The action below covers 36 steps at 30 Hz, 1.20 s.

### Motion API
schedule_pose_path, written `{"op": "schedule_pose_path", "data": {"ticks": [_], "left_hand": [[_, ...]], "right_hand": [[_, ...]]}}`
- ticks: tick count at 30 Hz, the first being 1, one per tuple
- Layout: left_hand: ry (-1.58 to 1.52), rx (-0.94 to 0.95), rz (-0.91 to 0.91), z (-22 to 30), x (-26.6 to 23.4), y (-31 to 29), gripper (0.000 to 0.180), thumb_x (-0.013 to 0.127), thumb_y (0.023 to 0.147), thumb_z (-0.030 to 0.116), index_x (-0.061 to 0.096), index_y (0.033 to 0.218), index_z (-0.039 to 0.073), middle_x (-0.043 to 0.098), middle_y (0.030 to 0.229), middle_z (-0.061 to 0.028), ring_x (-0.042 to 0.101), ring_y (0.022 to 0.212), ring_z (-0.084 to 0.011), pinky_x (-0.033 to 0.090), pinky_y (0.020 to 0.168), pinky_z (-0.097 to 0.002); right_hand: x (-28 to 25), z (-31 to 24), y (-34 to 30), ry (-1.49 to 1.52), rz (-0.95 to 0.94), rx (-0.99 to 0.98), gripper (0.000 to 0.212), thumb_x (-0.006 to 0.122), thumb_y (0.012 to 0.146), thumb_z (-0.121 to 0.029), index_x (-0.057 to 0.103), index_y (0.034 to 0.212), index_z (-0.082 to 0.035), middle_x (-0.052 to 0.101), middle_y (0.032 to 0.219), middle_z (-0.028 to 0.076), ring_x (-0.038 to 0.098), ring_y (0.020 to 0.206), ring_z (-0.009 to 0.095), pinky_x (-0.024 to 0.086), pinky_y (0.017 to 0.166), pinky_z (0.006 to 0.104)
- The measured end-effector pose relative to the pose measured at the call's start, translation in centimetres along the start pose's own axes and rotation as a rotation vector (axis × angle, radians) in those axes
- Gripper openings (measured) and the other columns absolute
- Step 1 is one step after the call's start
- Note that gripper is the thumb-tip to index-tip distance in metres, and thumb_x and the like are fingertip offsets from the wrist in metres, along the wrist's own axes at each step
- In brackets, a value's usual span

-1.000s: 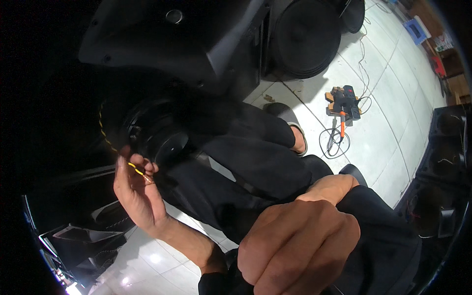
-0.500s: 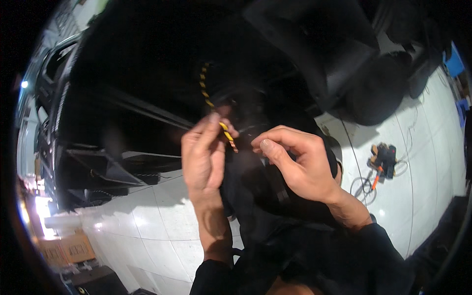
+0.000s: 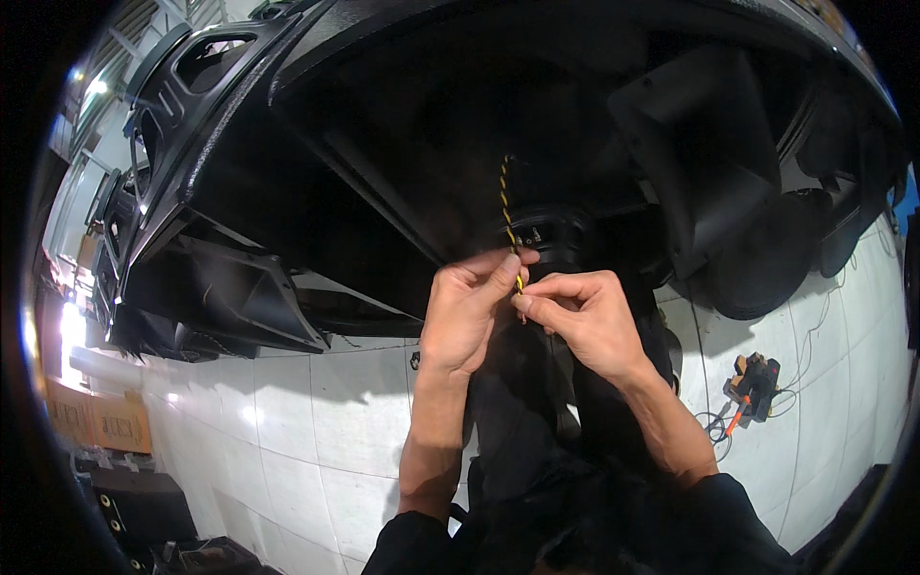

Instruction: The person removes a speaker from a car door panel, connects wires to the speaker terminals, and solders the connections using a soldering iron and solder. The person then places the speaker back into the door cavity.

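A twisted black-and-yellow wire [image 3: 505,192] comes down out of the dark interior of a large black cabinet [image 3: 402,105]. My left hand [image 3: 471,307] pinches it between thumb and fingers, a little above its end. Just below, my right hand [image 3: 585,321] closes thumb and forefinger on the wire's lower end, with the two hands nearly touching. A small bit of the end shows beneath the right fingertips; its bare tip is mostly hidden. Behind the hands sits a round black part [image 3: 551,235] that looks like a speaker driver.
Black horn-shaped parts [image 3: 230,287] stand at the left, and a round black speaker part [image 3: 752,264] at the right. On the white tiled floor [image 3: 326,412] lies a dark tool with an orange piece [image 3: 754,388] and cables. Cardboard boxes [image 3: 101,417] are at the far left.
The right hand has come over to the wire and now pinches its end, which was bare and free before. The view has shifted, showing more of the cabinet.
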<state>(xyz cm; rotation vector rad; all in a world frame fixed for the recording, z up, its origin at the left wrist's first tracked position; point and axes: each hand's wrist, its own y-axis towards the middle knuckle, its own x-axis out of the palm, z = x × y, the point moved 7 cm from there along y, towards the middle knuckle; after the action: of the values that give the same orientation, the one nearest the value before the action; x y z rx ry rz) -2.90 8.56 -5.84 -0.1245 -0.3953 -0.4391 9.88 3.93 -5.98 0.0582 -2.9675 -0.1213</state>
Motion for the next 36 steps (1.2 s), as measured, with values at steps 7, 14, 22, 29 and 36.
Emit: {"op": "schedule_pose_path", "data": {"ticks": [7,14,22,29,36], "left_hand": [[0.44,0.143,0.19,1.8,-0.4,0.0,0.018,0.077,0.091,0.01,0.075,0.1,-0.006,0.074,0.087,-0.0088,0.064,0.078,-0.0106,0.051,0.074,-0.0254],[0.514,0.153,0.192,1.9,0.2,-0.1,0.023,0.073,0.095,0.012,0.072,0.105,-0.008,0.074,0.09,-0.0107,0.068,0.085,-0.0126,0.053,0.08,-0.0261],[0.217,0.069,-0.036,1.1,0.4,-0.2,0.019,0.072,0.094,0.006,0.067,0.107,-0.006,0.071,0.094,-0.0104,0.068,0.089,-0.0136,0.053,0.083,-0.0264],[0.297,-0.014,-0.093,0.8,0.3,0.4,0.022,0.073,0.093,0.007,0.065,0.109,-0.005,0.07,0.093,-0.0096,0.066,0.084,-0.0139,0.053,0.08,-0.0268],[0.294,0.098,0.091,1.4,-1.2,0.0,0.018,0.075,0.09,0.003,0.071,0.105,-0.006,0.073,0.096,-0.0115,0.068,0.085,-0.0131,0.054,0.078,-0.0258]], "right_hand": [[-0.7,-3.7,0.5,-0.548,0.047,-0.142,0.02,0.074,0.081,-0.011,0.075,0.09,0.007,0.074,0.083,0.016,0.072,0.072,0.021,0.055,0.067,0.0311],[-0.9,-4.3,0.9,-0.61,0.049,-0.197,0.018,0.075,0.081,-0.011,0.075,0.088,0.006,0.074,0.079,0.016,0.071,0.068,0.021,0.054,0.064,0.0315],[-1.2,-3.0,1.0,-0.363,-0.026,-0.117,0.011,0.072,0.084,-0.006,0.075,0.083,0.005,0.072,0.071,0.008,0.066,0.068,0.009,0.051,0.065,0.0244],[-2.0,-1.7,1.7,-0.277,-0.085,0.006,0.017,0.068,0.09,-0.011,0.073,0.088,0.005,0.072,0.077,0.007,0.063,0.07,0.008,0.049,0.065,0.0249],[-1.9,-3.0,-0.4,-0.333,0.116,-0.064,0.015,0.072,0.09,-0.011,0.073,0.087,0.004,0.072,0.079,0.006,0.062,0.07,0.008,0.047,0.062,0.0251]]}}
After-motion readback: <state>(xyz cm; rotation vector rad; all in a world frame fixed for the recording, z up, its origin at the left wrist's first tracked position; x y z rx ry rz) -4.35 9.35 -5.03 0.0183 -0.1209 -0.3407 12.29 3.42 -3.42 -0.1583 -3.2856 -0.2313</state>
